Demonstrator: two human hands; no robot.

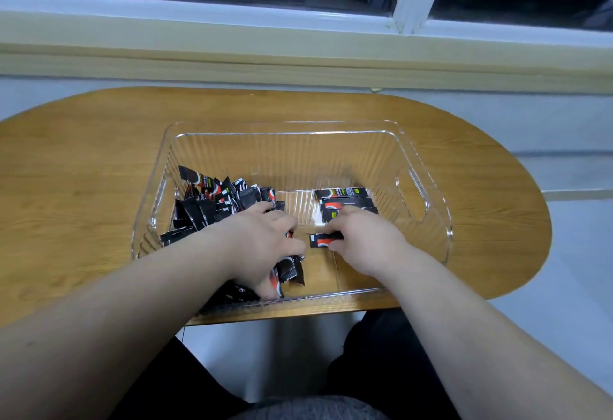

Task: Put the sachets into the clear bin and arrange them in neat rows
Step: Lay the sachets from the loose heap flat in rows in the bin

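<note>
Three sachets (346, 202) are rowed in one bin (441, 217); a fourth sachet (323, 240) is pinched by the right hand (365, 242), other sachets (290, 270) clutched by the left hand (258, 240); lettering illegible.

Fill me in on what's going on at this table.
A person has both hands inside a clear bin on a wooden table, sorting black sachets. The right hand pinches a single sachet near the middle of the bin, just in front of a short row laid flat on the right side. The left hand grips a handful of sachets at the near edge of a loose pile on the left side. Most sachets are not yet in rows.
</note>
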